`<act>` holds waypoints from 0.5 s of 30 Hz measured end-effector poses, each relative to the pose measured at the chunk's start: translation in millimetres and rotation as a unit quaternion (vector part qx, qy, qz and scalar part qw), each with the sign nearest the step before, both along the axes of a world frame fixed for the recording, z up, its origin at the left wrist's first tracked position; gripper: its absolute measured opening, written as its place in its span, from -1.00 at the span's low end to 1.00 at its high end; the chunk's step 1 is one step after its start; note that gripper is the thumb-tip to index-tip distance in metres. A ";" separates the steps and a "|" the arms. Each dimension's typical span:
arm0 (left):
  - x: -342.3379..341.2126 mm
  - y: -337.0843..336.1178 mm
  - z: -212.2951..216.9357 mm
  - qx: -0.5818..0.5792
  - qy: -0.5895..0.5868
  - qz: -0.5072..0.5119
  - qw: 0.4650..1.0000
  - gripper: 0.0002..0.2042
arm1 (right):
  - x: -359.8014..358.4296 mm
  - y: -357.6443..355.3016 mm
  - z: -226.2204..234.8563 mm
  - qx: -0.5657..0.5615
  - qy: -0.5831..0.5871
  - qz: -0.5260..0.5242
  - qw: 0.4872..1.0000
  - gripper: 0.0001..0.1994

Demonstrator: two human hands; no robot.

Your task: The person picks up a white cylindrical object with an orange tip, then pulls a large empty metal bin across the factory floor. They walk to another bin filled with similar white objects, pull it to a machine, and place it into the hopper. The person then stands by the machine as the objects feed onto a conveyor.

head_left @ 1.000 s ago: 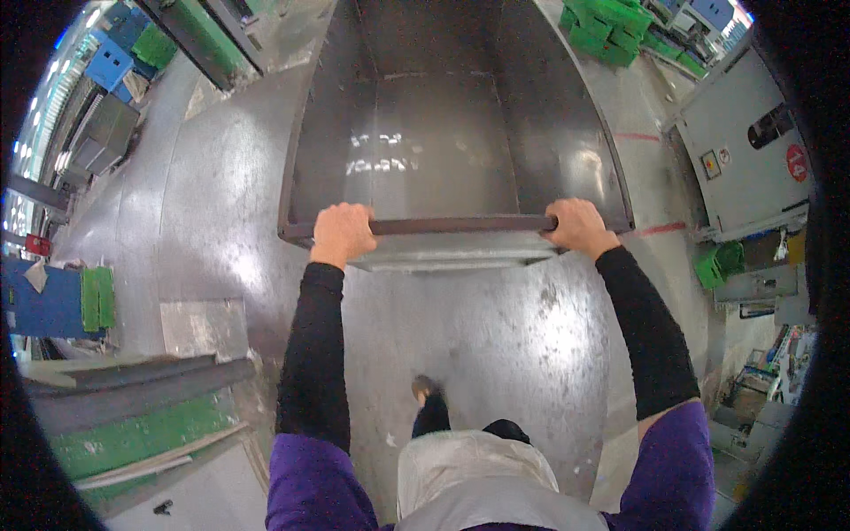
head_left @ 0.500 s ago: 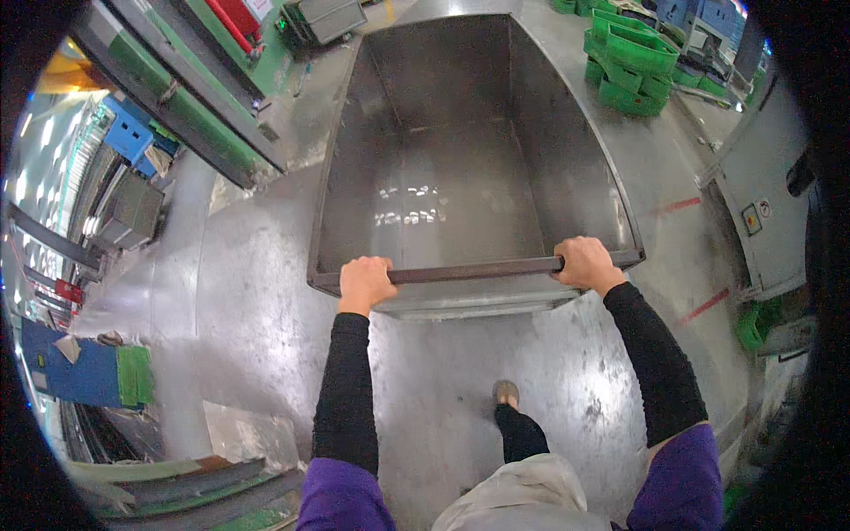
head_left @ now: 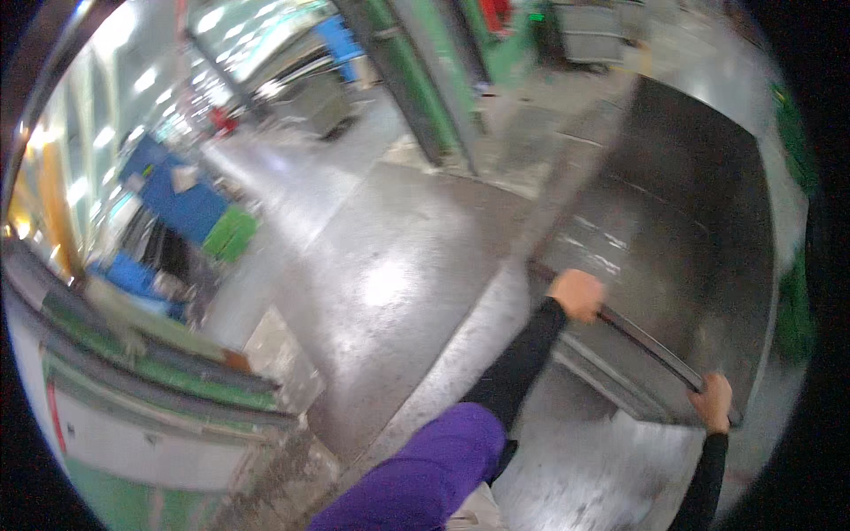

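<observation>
A large grey metal cart (head_left: 682,212) with high sloped walls and an empty bin fills the right of the view. A dark handle bar (head_left: 651,347) runs along its near edge. My left hand (head_left: 577,294) is wrapped around the bar's left end. My right hand (head_left: 714,400) grips the bar near its right end. Both arms wear black sleeves, with a purple garment at the shoulder. The picture is blurred and tilted.
A shiny grey concrete floor (head_left: 381,274) spreads to the left. Green machine frames (head_left: 150,372) line the lower left. Blue bins (head_left: 181,203) and a green crate (head_left: 232,232) stand further left. A green post (head_left: 425,80) and other carts (head_left: 593,31) are ahead.
The view has swung left, so the cart now sits at the right and tilted. Both hands have stayed on the handle bar. More of the left-hand floor and machines shows.
</observation>
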State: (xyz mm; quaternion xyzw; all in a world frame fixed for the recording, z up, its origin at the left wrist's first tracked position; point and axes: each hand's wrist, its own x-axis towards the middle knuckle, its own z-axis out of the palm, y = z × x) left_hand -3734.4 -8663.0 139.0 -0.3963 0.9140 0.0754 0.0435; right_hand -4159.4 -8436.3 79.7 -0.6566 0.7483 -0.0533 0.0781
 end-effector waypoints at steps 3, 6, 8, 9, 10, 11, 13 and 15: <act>-50.9 -97.9 -6.0 -0.034 0.011 0.013 0.999 -0.82 | -56.6 -92.7 -23.3 -0.070 0.004 -0.012 0.997 -0.53; -73.0 -190.2 -10.9 0.031 -0.017 0.022 0.999 -0.83 | -88.2 -180.5 -36.9 0.099 0.043 -0.086 0.990 -0.52; -88.1 -254.0 -10.6 0.003 0.012 0.009 1.000 -0.83 | -109.8 -239.2 -42.8 0.013 0.020 -0.039 0.999 -0.52; -98.0 -287.5 -9.9 0.005 0.008 0.003 1.000 -0.84 | -121.8 -268.2 -45.8 0.008 0.030 -0.041 0.999 -0.54; -109.1 -320.5 -9.9 -0.010 0.016 0.002 1.000 -0.83 | -135.7 -299.0 -48.5 -0.040 0.041 -0.033 0.998 -0.55; -121.1 -351.9 -10.1 -0.016 0.019 0.000 1.000 -0.83 | -148.0 -324.8 -51.6 -0.039 0.057 -0.042 0.997 -0.54; -146.6 -410.2 -12.4 0.021 0.018 -0.019 0.999 -0.82 | -175.8 -380.8 -54.0 -0.055 0.027 -0.020 0.998 -0.52; -174.8 -467.6 -14.6 0.002 0.033 -0.010 0.999 -0.81 | -201.6 -438.6 -50.0 0.012 0.032 -0.044 0.998 -0.49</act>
